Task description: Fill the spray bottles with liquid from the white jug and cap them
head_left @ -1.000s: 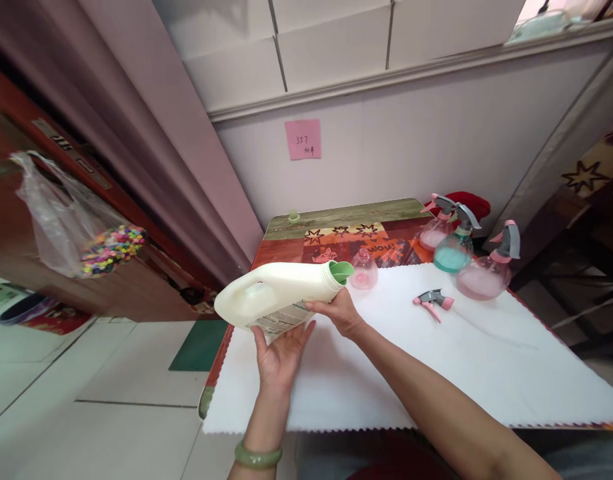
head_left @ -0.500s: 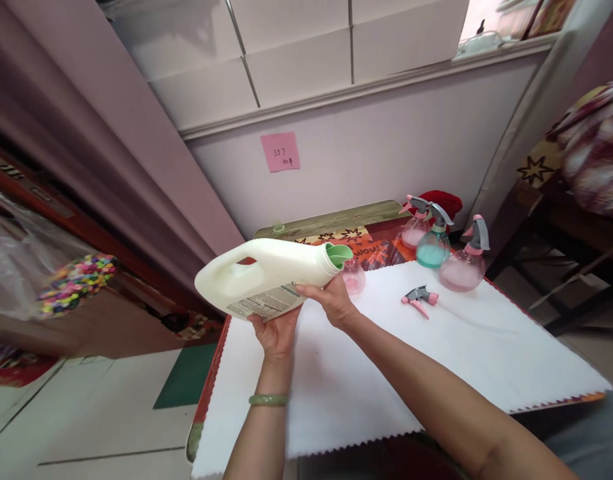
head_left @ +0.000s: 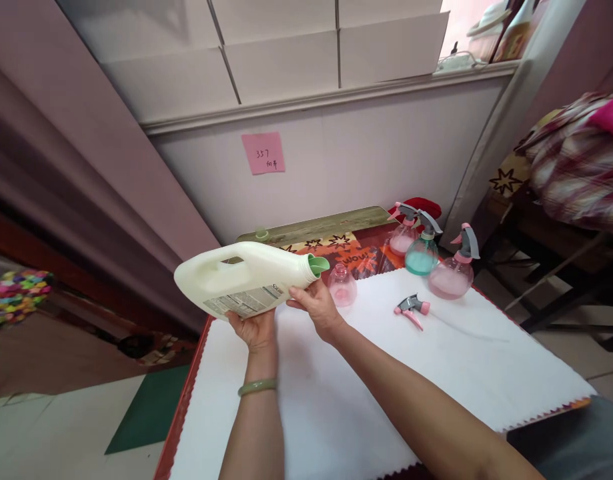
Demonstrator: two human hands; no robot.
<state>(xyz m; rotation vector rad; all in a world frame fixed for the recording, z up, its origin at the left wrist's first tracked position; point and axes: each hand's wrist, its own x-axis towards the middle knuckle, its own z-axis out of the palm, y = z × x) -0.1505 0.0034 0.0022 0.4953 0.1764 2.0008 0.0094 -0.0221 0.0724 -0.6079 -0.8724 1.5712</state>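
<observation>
Left of frame centre, the left hand (head_left: 256,329) clasps a tilted cream jug (head_left: 261,270) from beneath; the right hand (head_left: 320,309) pinches its neck.

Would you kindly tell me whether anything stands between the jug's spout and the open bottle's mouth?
Nothing visible does; the right hand is below the jug's spout, not between it and the bottle's mouth.
</observation>
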